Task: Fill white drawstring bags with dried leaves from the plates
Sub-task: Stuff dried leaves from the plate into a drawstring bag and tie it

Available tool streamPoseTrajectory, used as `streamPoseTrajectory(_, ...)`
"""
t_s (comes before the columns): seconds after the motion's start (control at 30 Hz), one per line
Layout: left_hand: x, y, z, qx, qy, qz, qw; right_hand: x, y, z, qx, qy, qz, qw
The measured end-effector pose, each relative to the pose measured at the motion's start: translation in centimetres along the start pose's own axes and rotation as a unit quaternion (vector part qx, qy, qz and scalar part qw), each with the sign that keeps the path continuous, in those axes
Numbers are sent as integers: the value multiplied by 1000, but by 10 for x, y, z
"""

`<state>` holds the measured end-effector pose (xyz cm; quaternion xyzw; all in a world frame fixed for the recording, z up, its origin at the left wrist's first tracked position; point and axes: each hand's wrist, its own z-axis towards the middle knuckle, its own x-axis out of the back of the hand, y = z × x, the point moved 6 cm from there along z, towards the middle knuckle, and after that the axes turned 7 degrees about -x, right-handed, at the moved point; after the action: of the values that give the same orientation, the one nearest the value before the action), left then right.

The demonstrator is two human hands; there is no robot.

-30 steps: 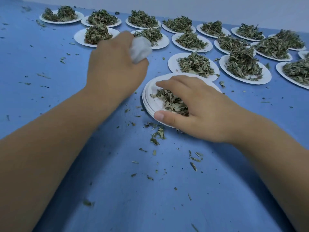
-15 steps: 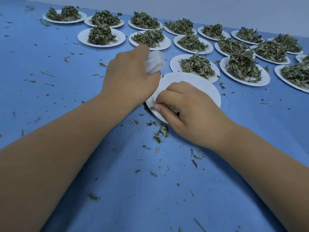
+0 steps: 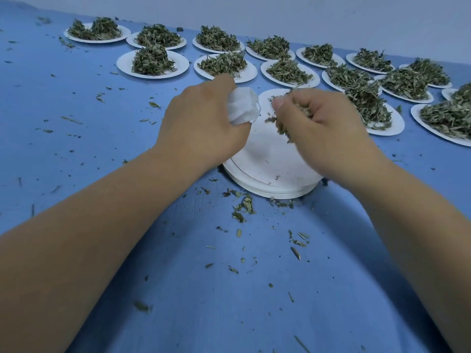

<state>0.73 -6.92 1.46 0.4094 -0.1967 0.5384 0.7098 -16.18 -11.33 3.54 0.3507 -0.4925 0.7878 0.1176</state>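
While bunched in right fingers, leaves beside bag.

1. We see two bare forearms running up from the lower corners, with no sleeve on either.
2. Our left hand wears nothing.
3. Our right hand is bare too, its thumbnail short and unpainted.

Plate stack near centre; leaf-heaped plates behind; scraps in front.
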Motion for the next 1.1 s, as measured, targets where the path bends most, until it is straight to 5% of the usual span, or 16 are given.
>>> streamPoseTrajectory(0.37,-1,17,-2,-38,7,6,999,-6,-7,24,29,-71,25,997)
streamPoseTrajectory(1.1,-16,18,-3,-52,-44,18,998,-4,-4,21,45,-55,61,996)
